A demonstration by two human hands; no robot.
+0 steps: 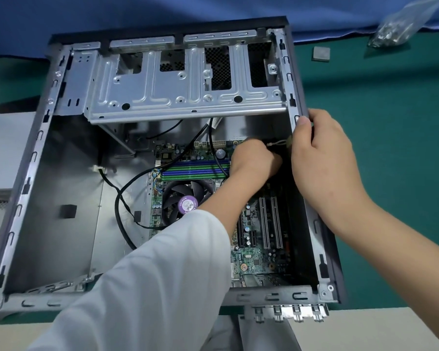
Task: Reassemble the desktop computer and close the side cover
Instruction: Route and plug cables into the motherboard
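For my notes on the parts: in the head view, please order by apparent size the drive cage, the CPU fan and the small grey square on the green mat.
1. drive cage
2. CPU fan, partly hidden by the sleeve
3. small grey square

The left arm, in a loose white sleeve (147,282) pushed back from the wrist, reaches forward and to the right. The left hand (254,159) shows its back to the camera, with its fingers curled under and out of sight, so what they hold cannot be told. The right forearm is bare and comes in from the lower right. The right hand (325,158) is raised beside the left, its thumb (305,130) pointing up and its fingers (322,127) curled in a grip.
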